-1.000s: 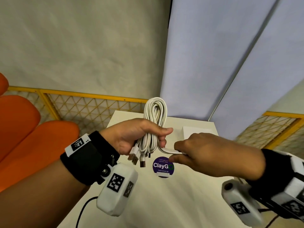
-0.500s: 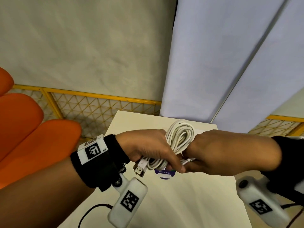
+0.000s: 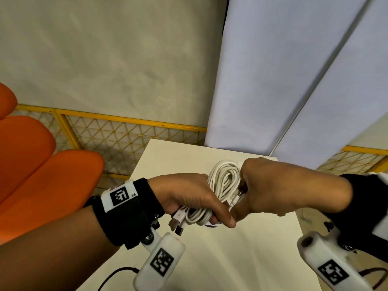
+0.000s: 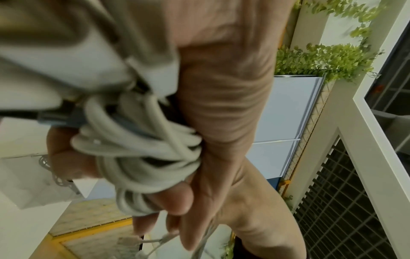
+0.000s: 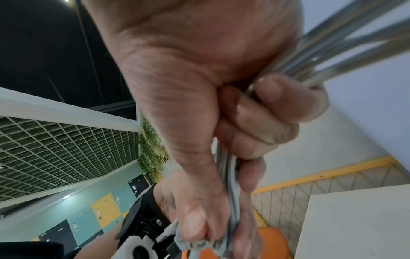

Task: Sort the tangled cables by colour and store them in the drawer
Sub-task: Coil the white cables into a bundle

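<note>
A coiled bundle of white cables (image 3: 223,185) is held in the air above a small cream table (image 3: 231,259). My left hand (image 3: 189,196) grips the bundle's lower part, thumb pointing right; USB plugs (image 3: 177,222) stick out below the fist. In the left wrist view the white cables (image 4: 142,157) lie across my curled left fingers (image 4: 177,201). My right hand (image 3: 270,190) meets the bundle from the right, its fingers (image 5: 261,122) curled round several strands of the white cables (image 5: 230,175), with a small connector (image 3: 234,201) at the thumb. No drawer is in view.
Orange seat cushions (image 3: 42,175) stand at the left. A yellow mesh fence (image 3: 126,139) runs behind the table. Pale blue panels (image 3: 294,80) rise at the back right. A black wire (image 3: 113,276) trails off the table's near left edge.
The upright coil has tipped over to the right and lower. My right hand has moved from pinching one loose end to closing round the bundle against my left hand.
</note>
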